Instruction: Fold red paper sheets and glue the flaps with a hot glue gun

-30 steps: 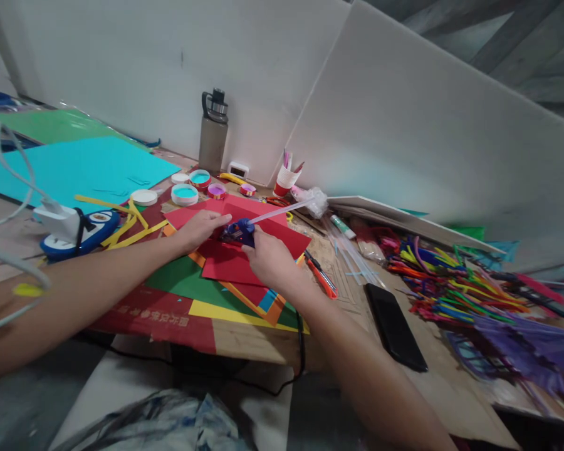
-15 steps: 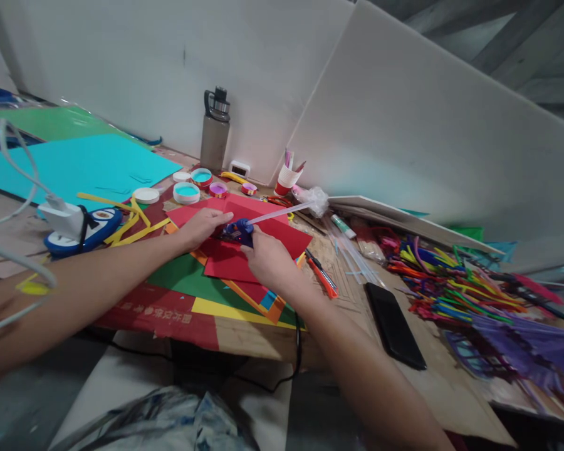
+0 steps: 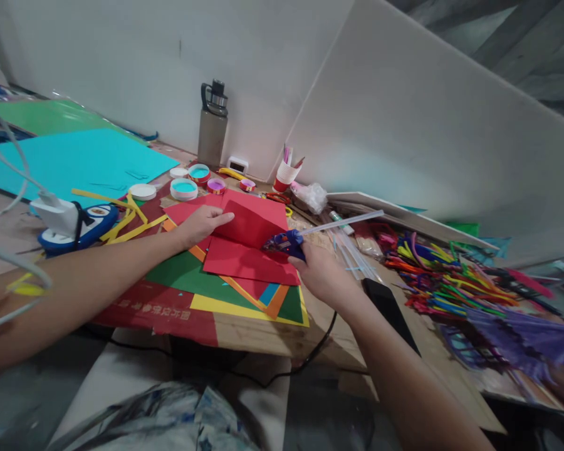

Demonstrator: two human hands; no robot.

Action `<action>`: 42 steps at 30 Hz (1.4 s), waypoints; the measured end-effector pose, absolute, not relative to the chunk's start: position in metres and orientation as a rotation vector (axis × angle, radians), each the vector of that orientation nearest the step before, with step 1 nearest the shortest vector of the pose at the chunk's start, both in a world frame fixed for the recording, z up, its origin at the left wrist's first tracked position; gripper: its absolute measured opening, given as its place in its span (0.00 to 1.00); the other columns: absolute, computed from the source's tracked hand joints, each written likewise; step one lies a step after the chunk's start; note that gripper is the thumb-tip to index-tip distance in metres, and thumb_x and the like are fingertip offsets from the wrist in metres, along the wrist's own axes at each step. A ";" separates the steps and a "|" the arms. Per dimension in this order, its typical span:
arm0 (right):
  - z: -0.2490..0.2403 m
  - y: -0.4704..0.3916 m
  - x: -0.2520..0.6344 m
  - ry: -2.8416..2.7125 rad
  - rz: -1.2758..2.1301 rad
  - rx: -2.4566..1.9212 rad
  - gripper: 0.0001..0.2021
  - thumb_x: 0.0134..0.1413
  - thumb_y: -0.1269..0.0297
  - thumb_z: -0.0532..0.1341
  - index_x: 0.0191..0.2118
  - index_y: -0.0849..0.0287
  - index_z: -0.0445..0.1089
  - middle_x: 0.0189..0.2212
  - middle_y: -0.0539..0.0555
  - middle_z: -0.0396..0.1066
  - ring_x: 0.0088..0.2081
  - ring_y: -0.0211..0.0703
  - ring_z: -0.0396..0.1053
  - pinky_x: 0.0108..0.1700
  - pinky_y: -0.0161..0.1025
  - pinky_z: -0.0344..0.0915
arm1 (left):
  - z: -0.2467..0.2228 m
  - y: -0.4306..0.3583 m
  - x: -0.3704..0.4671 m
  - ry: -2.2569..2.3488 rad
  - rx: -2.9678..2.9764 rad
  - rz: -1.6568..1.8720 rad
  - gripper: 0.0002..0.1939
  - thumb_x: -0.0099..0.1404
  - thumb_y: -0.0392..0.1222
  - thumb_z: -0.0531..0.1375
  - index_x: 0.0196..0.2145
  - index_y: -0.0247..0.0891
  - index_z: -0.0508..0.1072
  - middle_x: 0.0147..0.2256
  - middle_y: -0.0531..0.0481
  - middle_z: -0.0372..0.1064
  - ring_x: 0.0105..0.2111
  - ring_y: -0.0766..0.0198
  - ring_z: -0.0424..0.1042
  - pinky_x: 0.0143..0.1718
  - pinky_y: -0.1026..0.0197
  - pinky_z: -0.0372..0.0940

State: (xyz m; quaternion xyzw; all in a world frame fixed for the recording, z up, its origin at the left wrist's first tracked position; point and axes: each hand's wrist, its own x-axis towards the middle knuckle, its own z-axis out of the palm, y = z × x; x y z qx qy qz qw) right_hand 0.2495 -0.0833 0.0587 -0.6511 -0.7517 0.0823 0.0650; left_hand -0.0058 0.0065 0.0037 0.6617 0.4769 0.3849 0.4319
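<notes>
My left hand (image 3: 205, 225) pinches a folded piece of red paper (image 3: 254, 224) by its left side, and part of the sheet stands up from the fold. In my right hand (image 3: 322, 266) is a blue glue gun (image 3: 286, 243), with a long clear glue stick (image 3: 343, 222) sticking out of its back. The gun's nozzle points left, over the right part of the red paper. Beneath lie green paper (image 3: 183, 275), orange paper (image 3: 272, 308) and yellow paper (image 3: 235, 308).
Small open jars (image 3: 183, 189), a bottle (image 3: 212, 128) and a paper cup (image 3: 285, 175) stand behind. Yellow strips and a power strip (image 3: 98, 220) lie left. At right are a black phone (image 3: 389, 313) and colourful pipe cleaners (image 3: 446, 275). A black cord hangs in front.
My right hand has moved right with the glue gun, away from my left hand and along the red paper. My left hand stays on the paper.
</notes>
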 end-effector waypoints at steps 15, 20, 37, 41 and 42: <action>0.054 -0.104 0.284 -2.171 0.123 -2.073 0.10 0.60 0.62 0.52 0.43 0.61 0.65 0.40 0.63 0.71 0.42 0.52 0.69 0.36 0.39 0.59 | 0.017 -0.001 0.000 1.343 1.966 0.725 0.23 0.55 0.59 0.58 0.32 0.33 0.76 0.24 0.46 0.72 0.23 0.60 0.68 0.21 0.62 0.56; 0.053 -0.104 0.278 -2.147 0.089 -2.112 0.10 0.60 0.62 0.52 0.43 0.62 0.64 0.39 0.63 0.71 0.42 0.53 0.69 0.36 0.40 0.59 | 0.023 -0.001 -0.001 1.469 2.014 0.630 0.22 0.53 0.59 0.60 0.23 0.34 0.70 0.18 0.49 0.66 0.19 0.64 0.63 0.20 0.62 0.48; 0.053 -0.103 0.270 -2.145 0.110 -2.093 0.12 0.60 0.60 0.52 0.43 0.60 0.65 0.39 0.63 0.72 0.42 0.52 0.70 0.39 0.40 0.61 | 0.026 0.000 -0.002 1.403 2.058 0.579 0.21 0.55 0.58 0.58 0.26 0.34 0.72 0.21 0.48 0.69 0.21 0.62 0.65 0.21 0.63 0.52; 0.056 -0.100 0.244 -2.166 0.227 -2.035 0.12 0.59 0.59 0.52 0.42 0.60 0.66 0.38 0.63 0.73 0.40 0.52 0.71 0.36 0.39 0.60 | 0.025 0.001 -0.003 1.380 2.056 0.606 0.22 0.55 0.58 0.58 0.28 0.33 0.73 0.21 0.49 0.68 0.22 0.63 0.65 0.22 0.63 0.53; 0.056 -0.099 0.238 -2.173 0.243 -2.021 0.12 0.59 0.59 0.53 0.42 0.61 0.65 0.38 0.62 0.73 0.40 0.51 0.71 0.36 0.39 0.60 | 0.024 0.002 -0.003 1.378 2.066 0.601 0.22 0.55 0.58 0.58 0.27 0.33 0.73 0.21 0.50 0.68 0.21 0.63 0.64 0.22 0.63 0.52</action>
